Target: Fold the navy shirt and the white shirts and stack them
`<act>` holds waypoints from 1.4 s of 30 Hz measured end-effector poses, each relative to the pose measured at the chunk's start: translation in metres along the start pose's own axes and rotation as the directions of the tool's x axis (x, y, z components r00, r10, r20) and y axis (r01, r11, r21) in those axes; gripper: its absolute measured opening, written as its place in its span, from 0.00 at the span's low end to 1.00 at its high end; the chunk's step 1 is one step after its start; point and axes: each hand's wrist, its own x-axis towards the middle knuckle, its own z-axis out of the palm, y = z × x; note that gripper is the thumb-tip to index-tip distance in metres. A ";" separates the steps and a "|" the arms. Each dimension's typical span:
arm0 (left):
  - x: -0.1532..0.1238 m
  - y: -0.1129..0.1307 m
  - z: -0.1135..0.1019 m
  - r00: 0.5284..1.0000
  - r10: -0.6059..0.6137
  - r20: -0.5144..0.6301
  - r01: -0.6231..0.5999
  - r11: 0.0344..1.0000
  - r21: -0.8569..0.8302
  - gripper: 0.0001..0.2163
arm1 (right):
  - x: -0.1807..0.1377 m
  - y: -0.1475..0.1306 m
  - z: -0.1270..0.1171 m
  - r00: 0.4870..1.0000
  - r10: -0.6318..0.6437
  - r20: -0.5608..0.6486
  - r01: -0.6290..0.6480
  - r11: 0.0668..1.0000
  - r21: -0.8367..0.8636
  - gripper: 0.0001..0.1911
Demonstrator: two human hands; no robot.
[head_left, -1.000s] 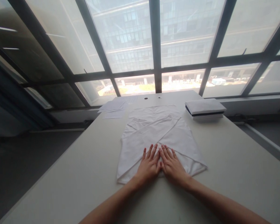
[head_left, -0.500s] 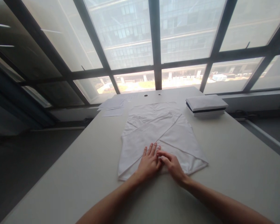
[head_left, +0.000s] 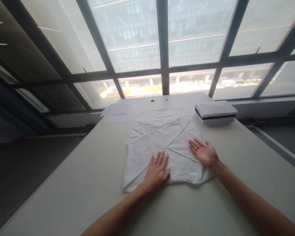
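Note:
A white garment (head_left: 147, 141), likely a top, lies flat in front of me with overlapping diagonal panels and gathered creases. My left hand (head_left: 157, 172) rests palm down on its lower middle, fingers spread. Over the garment's right edge is my right hand (head_left: 203, 153), palm turned partly up and fingers stretched out, holding nothing. Whether it touches the cloth there I cannot tell. The garment's lower right corner is partly covered by my right wrist.
The garment lies on a white table (head_left: 76, 183). Sheets of paper (head_left: 116, 113) lie at the back left. A stack of folded cloth (head_left: 216, 109), white with a dark layer, sits at the back right. Large windows (head_left: 137, 36) stand beyond the table.
My right hand has moved from beside my left hand out to the garment's right edge, turning its palm up. The lower right edge looks rumpled and drawn in. My left hand stays put.

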 end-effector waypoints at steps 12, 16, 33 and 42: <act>-0.001 0.001 -0.001 1.000 -0.001 -0.008 0.001 1.000 -0.004 0.30 | 0.037 -0.036 -0.001 0.973 -0.220 0.064 0.217 0.975 0.044 0.26; -0.001 0.000 0.000 1.000 -0.005 0.009 0.005 1.000 -0.001 0.30 | 0.053 -0.033 0.002 0.985 -0.172 -0.004 0.172 0.985 -0.029 0.24; 0.002 -0.002 0.002 0.999 0.038 -0.024 -0.036 0.997 0.062 0.27 | -0.059 0.129 0.031 0.691 -0.059 0.720 0.539 -0.622 -0.568 0.33; 0.005 -0.004 0.004 0.999 0.045 -0.005 -0.045 0.995 0.091 0.27 | -0.059 0.135 0.029 0.722 -0.055 0.689 0.485 -0.670 -0.562 0.32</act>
